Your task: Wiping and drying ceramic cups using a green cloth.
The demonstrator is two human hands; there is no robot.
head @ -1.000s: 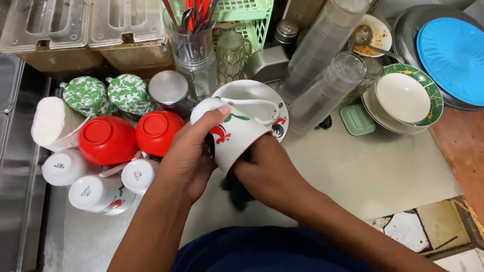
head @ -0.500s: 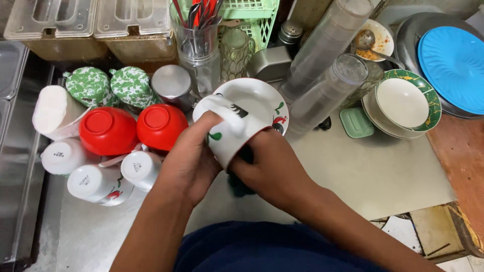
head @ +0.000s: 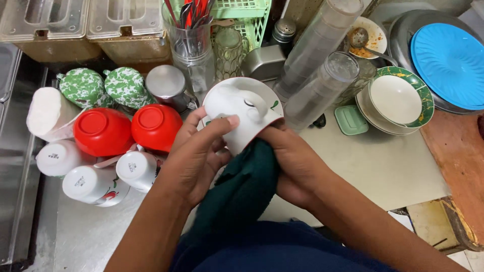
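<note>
Wiping: white mug (head: 242, 113) with small red and green print, held tipped with its handle up, rubbed with a dark green cloth (head: 242, 189); drying step in hand, as judged.
Left grip: left hand (head: 194, 156) closed on the mug's side, thumb across the wall near the rim.
Right grip: right hand (head: 292, 161) closed on the cloth, pressing it against the mug's lower edge.
Mug's place: between both grips, above the tabletop (head: 373, 166), not resting on it.
Left of the grips: two red bowls (head: 103, 131) upside down, white cups (head: 91, 184) lying beside them, two green patterned lids (head: 83, 86) beyond.
Beyond the grips: clear tumbler stacks (head: 322, 85) leaning, cutlery holder (head: 187, 30).
Right of the grips: stacked plates with a white bowl (head: 396, 98), blue plate (head: 451, 58).
Next move calls for: turning the mug so the cloth reaches the unwiped wall and inside.
Change from a second ago: mug rotated, handle now on top; cloth more in sight.
</note>
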